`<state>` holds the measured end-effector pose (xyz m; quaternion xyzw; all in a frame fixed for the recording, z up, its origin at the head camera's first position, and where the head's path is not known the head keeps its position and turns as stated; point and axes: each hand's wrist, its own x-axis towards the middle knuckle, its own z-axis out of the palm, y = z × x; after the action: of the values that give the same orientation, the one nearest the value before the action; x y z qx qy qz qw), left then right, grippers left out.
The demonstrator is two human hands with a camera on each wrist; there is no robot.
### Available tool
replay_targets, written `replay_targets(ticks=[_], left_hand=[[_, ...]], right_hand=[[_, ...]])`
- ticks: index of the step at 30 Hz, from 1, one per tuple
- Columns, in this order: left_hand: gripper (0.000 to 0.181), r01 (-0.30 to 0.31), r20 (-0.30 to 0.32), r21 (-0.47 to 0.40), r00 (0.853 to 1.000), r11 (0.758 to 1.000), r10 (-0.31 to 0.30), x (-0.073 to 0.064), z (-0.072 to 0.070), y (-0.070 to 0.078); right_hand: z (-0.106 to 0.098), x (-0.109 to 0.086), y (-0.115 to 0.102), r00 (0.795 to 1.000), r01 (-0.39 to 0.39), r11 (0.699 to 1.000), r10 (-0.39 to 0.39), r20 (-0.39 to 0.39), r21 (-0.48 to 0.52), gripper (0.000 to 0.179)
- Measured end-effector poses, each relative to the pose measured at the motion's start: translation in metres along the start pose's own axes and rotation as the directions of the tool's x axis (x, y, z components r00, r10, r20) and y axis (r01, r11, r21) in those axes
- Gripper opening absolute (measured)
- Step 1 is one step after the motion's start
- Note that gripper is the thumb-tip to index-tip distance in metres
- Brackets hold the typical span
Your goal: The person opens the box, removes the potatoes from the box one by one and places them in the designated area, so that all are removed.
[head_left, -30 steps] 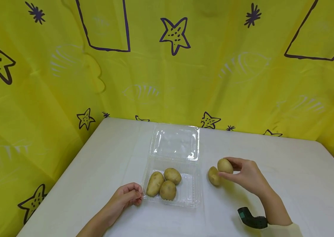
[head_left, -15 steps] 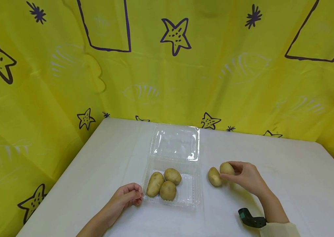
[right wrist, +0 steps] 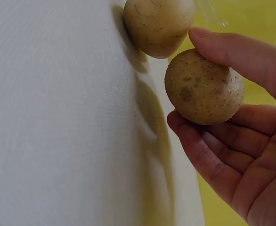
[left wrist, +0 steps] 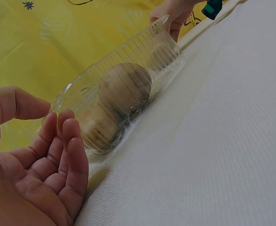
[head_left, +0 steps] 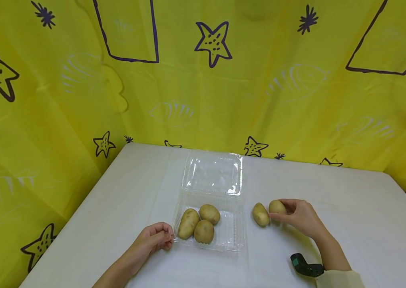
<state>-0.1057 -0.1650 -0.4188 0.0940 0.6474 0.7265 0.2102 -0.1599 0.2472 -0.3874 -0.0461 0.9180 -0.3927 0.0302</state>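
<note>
A clear plastic clamshell box [head_left: 229,236] lies with its lid [head_left: 211,174] folded back, and three potatoes [head_left: 204,232] sit in the left part of its base. My left hand [head_left: 155,237] pinches the box's near left corner between thumb and fingertips, as the left wrist view also shows. To the right of the box, my right hand [head_left: 300,216] grips a round potato [right wrist: 206,87] between thumb and fingers, close over the table. Just left of that one, an oblong potato [head_left: 261,215] rests on the table, near my right thumb.
The white tabletop [head_left: 134,188] runs back to a yellow curtain [head_left: 224,92] printed with starfish and fish. A dark angled device [head_left: 307,266] is worn at my right wrist, low above the table.
My right hand has moved slightly down and to the right with the round potato, uncovering more of the oblong one. My left hand and the box have stayed put.
</note>
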Motion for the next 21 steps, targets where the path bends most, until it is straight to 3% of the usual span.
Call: replay_targets(ticks=[10, 21], left_hand=[[0.006, -0.007, 0.009, -0.005, 1.0, 1.0, 0.007, -0.0002, 0.0002, 0.0003], [0.006, -0.012, 0.012, -0.011, 1.0, 1.0, 0.012, -0.0007, 0.0005, 0.0007]], right_hand=[[0.0008, -0.0018, 0.0014, 0.999, -0.014, 0.999, 0.012, 0.046, 0.049, 0.057], [-0.0019, -0.0023, -0.0011, 0.994, 0.027, 1.0, -0.027, 0.101, 0.003, 0.058]])
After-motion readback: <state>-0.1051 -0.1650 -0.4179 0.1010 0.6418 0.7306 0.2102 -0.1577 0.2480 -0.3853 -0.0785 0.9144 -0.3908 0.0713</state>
